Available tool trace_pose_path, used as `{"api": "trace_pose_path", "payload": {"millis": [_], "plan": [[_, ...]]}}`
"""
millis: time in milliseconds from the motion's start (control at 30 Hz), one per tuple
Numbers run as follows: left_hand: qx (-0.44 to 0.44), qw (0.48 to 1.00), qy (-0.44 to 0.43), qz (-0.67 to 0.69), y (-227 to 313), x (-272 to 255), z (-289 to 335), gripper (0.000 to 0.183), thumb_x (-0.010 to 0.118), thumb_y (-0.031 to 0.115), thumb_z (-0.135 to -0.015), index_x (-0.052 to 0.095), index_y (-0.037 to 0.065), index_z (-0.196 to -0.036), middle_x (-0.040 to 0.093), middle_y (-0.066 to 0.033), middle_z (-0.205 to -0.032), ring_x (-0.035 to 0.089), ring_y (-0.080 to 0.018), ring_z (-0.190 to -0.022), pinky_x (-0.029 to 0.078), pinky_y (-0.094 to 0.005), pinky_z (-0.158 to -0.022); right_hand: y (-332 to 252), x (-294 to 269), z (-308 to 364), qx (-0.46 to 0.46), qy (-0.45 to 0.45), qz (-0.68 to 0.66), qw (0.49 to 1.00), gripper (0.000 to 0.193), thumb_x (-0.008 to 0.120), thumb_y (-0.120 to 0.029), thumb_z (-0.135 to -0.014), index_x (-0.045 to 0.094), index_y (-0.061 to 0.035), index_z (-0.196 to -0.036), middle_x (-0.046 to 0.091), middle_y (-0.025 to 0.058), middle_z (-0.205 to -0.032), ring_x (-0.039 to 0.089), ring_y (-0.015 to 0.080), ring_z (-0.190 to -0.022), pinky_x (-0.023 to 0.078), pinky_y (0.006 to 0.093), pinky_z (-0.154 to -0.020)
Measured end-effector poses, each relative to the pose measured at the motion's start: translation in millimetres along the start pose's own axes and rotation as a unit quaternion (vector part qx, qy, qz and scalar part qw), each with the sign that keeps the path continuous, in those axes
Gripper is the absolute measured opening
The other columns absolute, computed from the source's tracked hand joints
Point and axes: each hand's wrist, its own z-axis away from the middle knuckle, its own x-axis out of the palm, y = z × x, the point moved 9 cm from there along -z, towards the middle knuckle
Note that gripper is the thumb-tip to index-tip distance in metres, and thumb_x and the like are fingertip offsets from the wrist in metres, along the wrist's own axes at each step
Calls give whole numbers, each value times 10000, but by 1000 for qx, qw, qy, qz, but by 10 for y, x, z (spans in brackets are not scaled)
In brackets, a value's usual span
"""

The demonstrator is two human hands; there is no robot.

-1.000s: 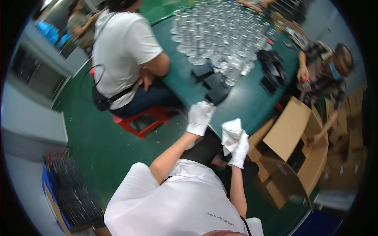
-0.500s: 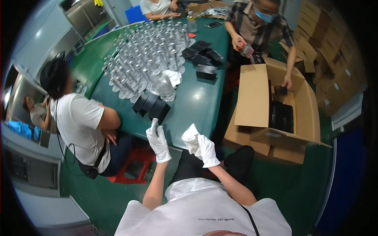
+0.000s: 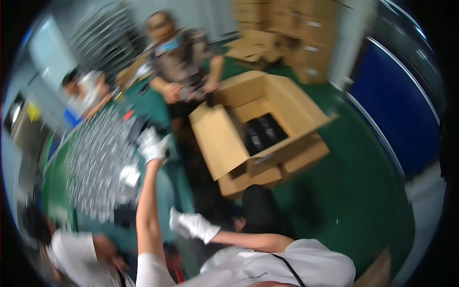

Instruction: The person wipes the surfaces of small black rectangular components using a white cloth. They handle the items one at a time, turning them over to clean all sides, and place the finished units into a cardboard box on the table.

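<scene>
My left hand, in a white glove, is stretched out over the table at the group of black boxes. Its thumb stands apart from the fingers; motion blur hides whether it touches a box. Closer to my body, my gloved right hand is closed on a crumpled white cloth. Many clear glass-like pieces with upright stems crowd the table's left part, smeared by motion. Another white cloth lies at their edge, and a dark box is nearer me.
An opened cardboard carton holding black boxes stands right of the green table. A masked person works behind it. Others sit at far left and near left. Stacked cartons stand behind.
My view has swung right. My left hand has left the nearer black boxes and reached out to the farther group. My right hand still holds the cloth. The masked person's hands have shifted to the carton's edge.
</scene>
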Motion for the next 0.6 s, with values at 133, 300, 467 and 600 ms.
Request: {"api": "trace_pose_path", "payload": {"millis": [133,300,467,600], "plan": [[-109,980,-112,-120,-378,370,-301,880,658,676,-778,466,253,-1527,206,-201,-1656,158,-489,-1512,263,-612,-1172,-185,277,-33,-55,-28,156,986,401,534,-160,-936,499,70,-1263,608,147,-813,663,254,-627,531,368,-529],[-188,944,-125,-241,-675,760,-296,541,618,403,-933,593,102,-1381,223,-107,-1651,338,-383,-1461,396,-636,-1085,194,817,88,-26,-59,122,990,246,479,-87,-943,522,61,-1135,555,69,-941,604,136,-687,552,301,-729],[-100,950,-91,-281,-522,739,-142,391,461,207,-1016,561,30,-1351,320,-109,-1581,437,-335,-1375,448,-577,-1042,159,472,99,-30,12,97,995,393,507,-150,-964,473,79,-1282,578,98,-811,601,206,-555,504,343,-483],[-64,991,48,112,-968,263,151,479,389,185,-1007,486,14,-1444,501,-250,-1446,510,-394,-1278,387,-462,-1101,-243,-149,-33,32,-10,-84,996,380,494,-294,-1022,483,17,-1240,586,87,-664,620,253,-555,481,371,-477]]}}
